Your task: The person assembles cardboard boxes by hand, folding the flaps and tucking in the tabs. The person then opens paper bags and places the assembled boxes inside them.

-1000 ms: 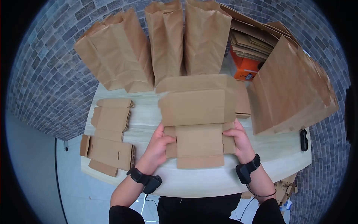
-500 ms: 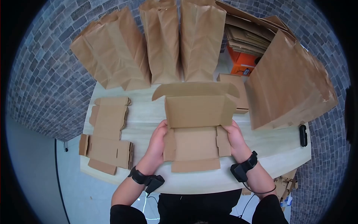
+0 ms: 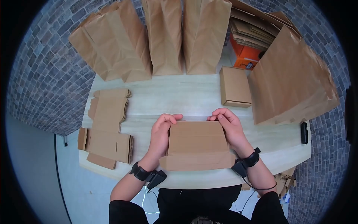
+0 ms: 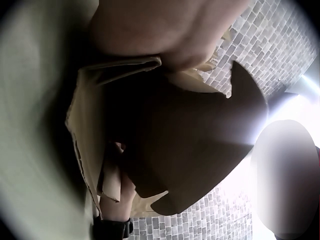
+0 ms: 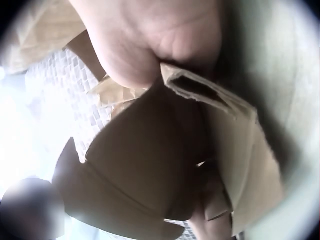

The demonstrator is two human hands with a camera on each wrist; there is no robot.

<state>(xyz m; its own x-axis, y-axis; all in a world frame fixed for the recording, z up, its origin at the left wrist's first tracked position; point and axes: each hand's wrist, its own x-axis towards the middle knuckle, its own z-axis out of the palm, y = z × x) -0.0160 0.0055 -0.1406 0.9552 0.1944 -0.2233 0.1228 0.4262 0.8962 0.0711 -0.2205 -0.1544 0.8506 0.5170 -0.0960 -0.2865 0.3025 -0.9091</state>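
Note:
A brown cardboard mailer box [image 3: 198, 136], partly folded, sits between both hands near the table's front side. Its lid leans over the base toward the body, and the front flap [image 3: 197, 163] sticks out past the front. My left hand [image 3: 160, 136] holds the left side, fingers curled at the back corner. At the opposite back corner my right hand [image 3: 233, 130] holds the right side with curled fingers. In the left wrist view the raised lid [image 4: 190, 135] stands at an angle over the base. The right wrist view shows a folded side wall [image 5: 240, 150] below the palm.
Flat cardboard blanks [image 3: 110, 143] lie stacked at left. A closed small box [image 3: 235, 86] rests at the back right, beside a large paper bag [image 3: 294, 82]. Several paper bags [image 3: 201, 37] line the back. An orange box [image 3: 244, 56] carries stacked cardboard. A black object [image 3: 304, 133] lies at the right edge.
The box's lid, raised at the back before, has come forward over the base. Both hands moved from the side flaps to the back corners.

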